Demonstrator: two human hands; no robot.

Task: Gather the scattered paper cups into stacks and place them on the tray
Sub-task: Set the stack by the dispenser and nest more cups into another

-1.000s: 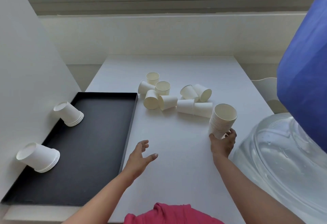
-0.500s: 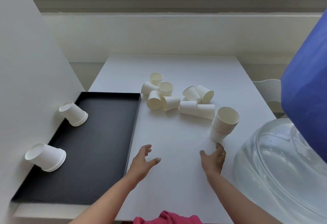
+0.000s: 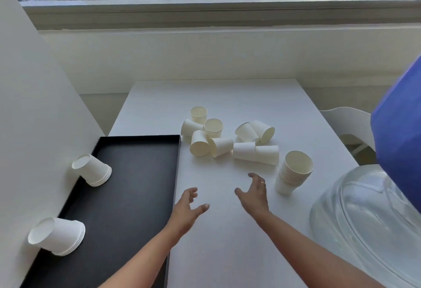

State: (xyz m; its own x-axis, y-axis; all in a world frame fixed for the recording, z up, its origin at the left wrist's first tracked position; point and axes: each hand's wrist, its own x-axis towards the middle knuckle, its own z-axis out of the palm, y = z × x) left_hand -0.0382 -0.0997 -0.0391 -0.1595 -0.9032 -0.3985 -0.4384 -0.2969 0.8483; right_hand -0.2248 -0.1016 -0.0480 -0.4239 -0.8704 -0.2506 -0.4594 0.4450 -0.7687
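R hand [image 3: 253, 194] off cup stack [image 3: 293, 173]

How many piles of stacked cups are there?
3. Two lean against the wall on the black tray: the far stack, the near stack. The third stack stands on the white table, right of the right hand.

Matt cream paper on the loose cups [image 3: 220, 146], and the same on the upright stack [image 3: 292, 171]. The tray [image 3: 127, 187] looks flat matt black, the desk [image 3: 227, 230] smooth matt white. The water jug [image 3: 369, 219] is glossy clear plastic under a blue cap [image 3: 401, 142].
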